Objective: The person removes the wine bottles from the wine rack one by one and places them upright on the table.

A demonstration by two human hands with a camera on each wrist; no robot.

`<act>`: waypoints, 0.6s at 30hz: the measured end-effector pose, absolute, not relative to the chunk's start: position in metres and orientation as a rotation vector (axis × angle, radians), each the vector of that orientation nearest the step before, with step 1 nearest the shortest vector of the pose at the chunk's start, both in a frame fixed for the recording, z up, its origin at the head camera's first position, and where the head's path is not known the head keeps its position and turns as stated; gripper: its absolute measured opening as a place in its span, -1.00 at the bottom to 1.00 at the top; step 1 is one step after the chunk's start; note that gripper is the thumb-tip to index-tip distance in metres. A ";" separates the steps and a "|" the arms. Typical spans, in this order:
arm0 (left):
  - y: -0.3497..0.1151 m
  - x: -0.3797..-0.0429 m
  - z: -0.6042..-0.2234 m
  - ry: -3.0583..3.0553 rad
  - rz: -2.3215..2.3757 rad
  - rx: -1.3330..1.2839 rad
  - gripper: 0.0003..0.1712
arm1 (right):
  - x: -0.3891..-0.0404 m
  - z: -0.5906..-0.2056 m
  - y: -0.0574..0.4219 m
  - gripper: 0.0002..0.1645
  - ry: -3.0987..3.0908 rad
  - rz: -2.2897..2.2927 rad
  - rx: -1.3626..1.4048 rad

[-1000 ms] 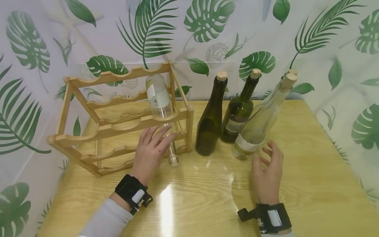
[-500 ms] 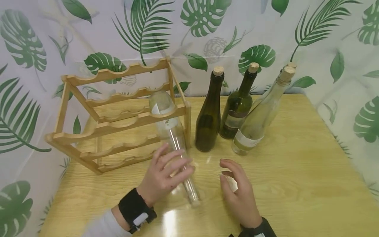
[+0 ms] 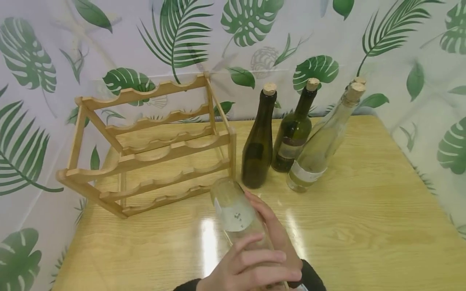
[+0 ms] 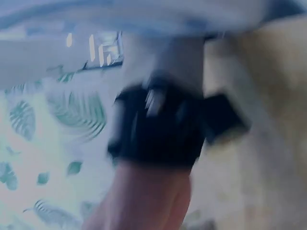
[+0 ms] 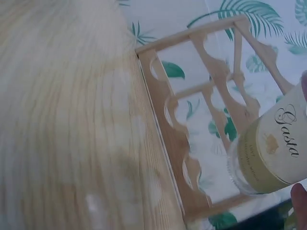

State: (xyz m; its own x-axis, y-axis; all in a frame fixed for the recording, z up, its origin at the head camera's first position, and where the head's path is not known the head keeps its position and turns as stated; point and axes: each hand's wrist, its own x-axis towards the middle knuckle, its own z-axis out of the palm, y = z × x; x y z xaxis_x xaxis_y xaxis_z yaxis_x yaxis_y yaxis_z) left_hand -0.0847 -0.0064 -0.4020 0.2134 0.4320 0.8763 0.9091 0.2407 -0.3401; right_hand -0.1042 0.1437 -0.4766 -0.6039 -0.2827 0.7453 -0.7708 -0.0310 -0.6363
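A clear glass bottle [image 3: 234,214] with a pale label slants in front of the rack, its base pointing away toward the rack. My left hand [image 3: 249,264] lies across its lower visible part, fingers curled round it. My right hand [image 3: 274,230] grips the bottle from the right side. The neck end is hidden beneath the hands. In the right wrist view the bottle [image 5: 268,143] shows a printed cream label, with fingertips at the right edge. The left wrist view is blurred; a wrist with a black band [image 4: 156,127] fills its middle.
The wooden bottle rack [image 3: 174,149] stands at the back left, with scalloped rails. To its right stand a dark corked bottle [image 3: 256,155], a green corked bottle [image 3: 291,145] and clear corked bottles [image 3: 313,161] overlapping each other. All are on the wooden table [image 3: 364,226].
The clear bottle has been drawn out of the rack toward me. My left hand moved along with it, and my right hand came leftward from the standing bottles and took hold of it.
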 end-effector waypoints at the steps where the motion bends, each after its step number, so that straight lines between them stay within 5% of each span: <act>1: -0.007 -0.084 -0.401 -1.424 -0.552 -1.367 -0.76 | -0.100 -0.477 0.150 -0.22 -1.894 1.614 1.050; 8: -0.022 -0.075 -0.425 -1.734 -0.749 -1.351 -0.39 | -0.097 -0.484 0.191 -0.13 -2.222 1.263 0.560; 18: -0.047 -0.072 -0.466 -1.980 -0.980 -1.072 -0.38 | -0.125 -0.485 0.211 0.03 -2.374 1.268 0.021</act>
